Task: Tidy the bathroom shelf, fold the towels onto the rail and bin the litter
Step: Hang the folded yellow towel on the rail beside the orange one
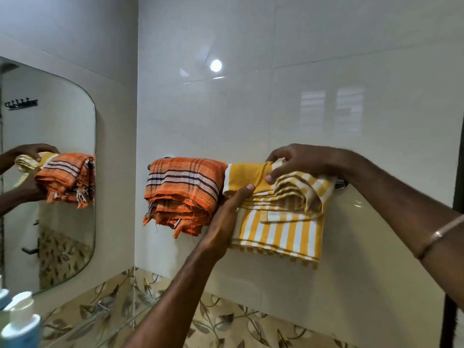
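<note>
With the orange towel (184,194) folded on the rail (341,183), both hands' fingers (272,177) grip the bunched yellow towel (281,222), unfinished, right of centre.

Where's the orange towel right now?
In the head view the orange towel hangs folded over the left end of the wall rail, just left of the yellow striped towel that both hands are handling.

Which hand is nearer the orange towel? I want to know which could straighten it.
Left. The left hand grips the yellow striped towel's left edge, right beside the orange towel. The right hand pinches the yellow towel's top, farther right.
</note>
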Motion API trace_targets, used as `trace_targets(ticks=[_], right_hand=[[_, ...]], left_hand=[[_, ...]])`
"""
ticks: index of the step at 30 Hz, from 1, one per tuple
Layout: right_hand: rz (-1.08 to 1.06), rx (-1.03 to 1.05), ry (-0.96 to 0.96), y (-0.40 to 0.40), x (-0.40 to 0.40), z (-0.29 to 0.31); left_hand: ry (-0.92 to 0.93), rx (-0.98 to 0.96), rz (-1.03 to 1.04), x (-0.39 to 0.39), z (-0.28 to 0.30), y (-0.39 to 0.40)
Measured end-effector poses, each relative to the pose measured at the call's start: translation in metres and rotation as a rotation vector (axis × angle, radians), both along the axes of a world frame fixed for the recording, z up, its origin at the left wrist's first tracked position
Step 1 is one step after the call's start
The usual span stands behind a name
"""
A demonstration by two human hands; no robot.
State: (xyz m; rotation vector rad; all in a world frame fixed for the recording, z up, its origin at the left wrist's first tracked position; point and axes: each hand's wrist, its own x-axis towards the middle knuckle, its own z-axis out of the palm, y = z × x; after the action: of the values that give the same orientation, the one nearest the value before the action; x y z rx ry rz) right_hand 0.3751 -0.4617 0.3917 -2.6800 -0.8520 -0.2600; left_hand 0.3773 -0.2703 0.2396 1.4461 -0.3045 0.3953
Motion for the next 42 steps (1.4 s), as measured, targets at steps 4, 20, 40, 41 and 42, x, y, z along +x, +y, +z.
trace_targets(ticks=[4, 20, 40, 41, 42], right_hand=[[-0.219, -0.024, -0.49, -0.004, -0.019, -0.039], [-0.066, 1.354, 0.27, -0.011, -0.03, -0.099], [0.101, 1.324, 0.001, -0.028, 0.0, -0.159], [0.072, 1.344, 0.003, -0.024, -0.005, -0.174], [0.043, 1.365, 0.0, -0.021, -0.008, -0.193]], left_hand=[[0.007, 0.006, 0.026, -0.004, -0.009, -0.001], [0.026, -0.121, 0.169, -0.004, -0.015, -0.007], [0.035, -0.007, 0.408, -0.037, -0.028, -0.019], [0.069, 0.063, 0.467, -0.048, -0.039, -0.017], [0.108, 0.135, 0.538, -0.061, -0.051, -0.014]])
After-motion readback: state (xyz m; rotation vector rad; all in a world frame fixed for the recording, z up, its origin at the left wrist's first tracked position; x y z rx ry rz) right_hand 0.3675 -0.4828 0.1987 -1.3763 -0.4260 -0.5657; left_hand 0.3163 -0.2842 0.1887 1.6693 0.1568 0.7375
